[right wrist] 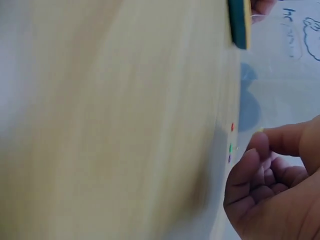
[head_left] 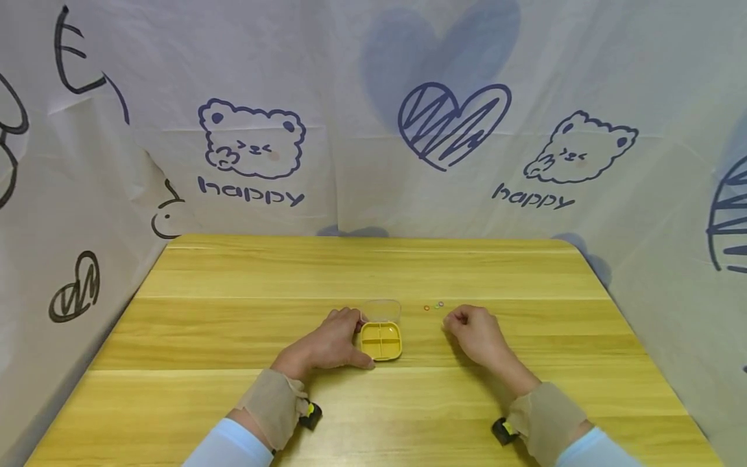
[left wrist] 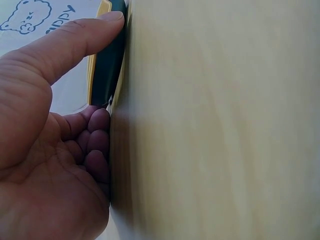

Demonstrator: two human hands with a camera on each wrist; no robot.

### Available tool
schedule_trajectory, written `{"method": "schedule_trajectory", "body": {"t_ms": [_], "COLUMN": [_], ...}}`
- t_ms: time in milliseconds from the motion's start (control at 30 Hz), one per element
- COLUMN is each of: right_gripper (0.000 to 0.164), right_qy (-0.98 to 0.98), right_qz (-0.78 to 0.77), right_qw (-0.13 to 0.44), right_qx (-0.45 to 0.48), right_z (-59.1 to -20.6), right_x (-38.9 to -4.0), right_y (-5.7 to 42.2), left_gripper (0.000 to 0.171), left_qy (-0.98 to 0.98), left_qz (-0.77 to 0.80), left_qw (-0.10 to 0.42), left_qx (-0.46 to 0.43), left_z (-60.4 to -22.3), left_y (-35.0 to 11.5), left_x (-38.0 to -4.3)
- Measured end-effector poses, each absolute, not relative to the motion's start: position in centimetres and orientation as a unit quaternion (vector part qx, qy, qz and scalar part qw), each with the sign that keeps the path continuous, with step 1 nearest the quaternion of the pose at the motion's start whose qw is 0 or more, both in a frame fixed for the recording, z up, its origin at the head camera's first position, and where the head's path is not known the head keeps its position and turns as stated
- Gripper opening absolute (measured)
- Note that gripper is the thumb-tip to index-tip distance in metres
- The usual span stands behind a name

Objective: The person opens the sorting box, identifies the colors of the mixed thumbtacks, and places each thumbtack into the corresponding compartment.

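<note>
A small yellow pill box (head_left: 381,351) with four compartments lies on the table, its clear lid (head_left: 382,310) swung open toward the back. My left hand (head_left: 332,340) grips the box at its left side, thumb along the front edge and fingers by the back corner. In the left wrist view the box's dark green underside (left wrist: 106,65) shows beneath the thumb. Right of the box, my right hand (head_left: 480,334) pinches a tiny yellow piece (right wrist: 261,130) between thumb and index finger. Just behind that hand lie a tiny red ring (head_left: 426,308), a green ring (head_left: 436,306) and a purple ring (head_left: 441,303).
The wooden table (head_left: 233,272) reaches back to a white cloth (head_left: 362,181) printed with hearts and bears, which also hangs at both sides. A camera (head_left: 310,415) is strapped to the left wrist, and another camera (head_left: 504,431) to the right.
</note>
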State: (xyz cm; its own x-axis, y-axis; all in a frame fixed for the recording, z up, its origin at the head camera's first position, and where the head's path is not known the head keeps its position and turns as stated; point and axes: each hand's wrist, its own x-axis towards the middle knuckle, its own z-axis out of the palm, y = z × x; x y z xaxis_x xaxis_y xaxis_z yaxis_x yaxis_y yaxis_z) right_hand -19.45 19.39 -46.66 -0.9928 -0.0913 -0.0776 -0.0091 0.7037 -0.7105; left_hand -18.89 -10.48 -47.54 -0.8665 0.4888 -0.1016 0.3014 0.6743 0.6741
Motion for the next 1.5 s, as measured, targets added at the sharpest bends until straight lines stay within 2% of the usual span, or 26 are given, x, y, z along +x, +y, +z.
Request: {"method": "schedule_trajectory", "body": {"t_ms": [333, 567, 733, 1067, 1333, 1500], "right_gripper": [0.028, 0.009, 0.01, 0.011, 0.016, 0.015], "right_qy": [0.739, 0.501, 0.413, 0.265, 0.223, 0.227], "right_qz": [-0.661, -0.84, -0.876, -0.918, -0.926, -0.926], "right_qw": [0.116, 0.189, 0.23, 0.294, 0.304, 0.301], "right_qx": [0.061, 0.09, 0.095, 0.036, 0.005, 0.022], "right_z": [-47.0, -47.5, -47.9, -48.3, -48.5, -48.8], "right_x": [-18.1, -17.3, -17.1, -16.7, -16.6, -16.5], "right_y": [17.2, 16.5, 16.2, 16.4, 16.5, 16.3], "left_gripper": [0.069, 0.069, 0.068, 0.068, 0.067, 0.069], "left_qy": [0.905, 0.905, 0.904, 0.901, 0.9, 0.9], "left_qz": [0.339, 0.34, 0.343, 0.35, 0.352, 0.352], "left_qw": [0.137, 0.132, 0.134, 0.144, 0.149, 0.149], "left_qx": [0.217, 0.218, 0.218, 0.213, 0.209, 0.208], "left_z": [-48.1, -48.2, -48.2, -47.9, -47.9, -47.9], "left_y": [-10.4, -10.5, -10.5, -10.6, -10.5, -10.6], "left_x": [-18.9, -19.0, -19.0, -19.0, -19.1, -18.9]}}
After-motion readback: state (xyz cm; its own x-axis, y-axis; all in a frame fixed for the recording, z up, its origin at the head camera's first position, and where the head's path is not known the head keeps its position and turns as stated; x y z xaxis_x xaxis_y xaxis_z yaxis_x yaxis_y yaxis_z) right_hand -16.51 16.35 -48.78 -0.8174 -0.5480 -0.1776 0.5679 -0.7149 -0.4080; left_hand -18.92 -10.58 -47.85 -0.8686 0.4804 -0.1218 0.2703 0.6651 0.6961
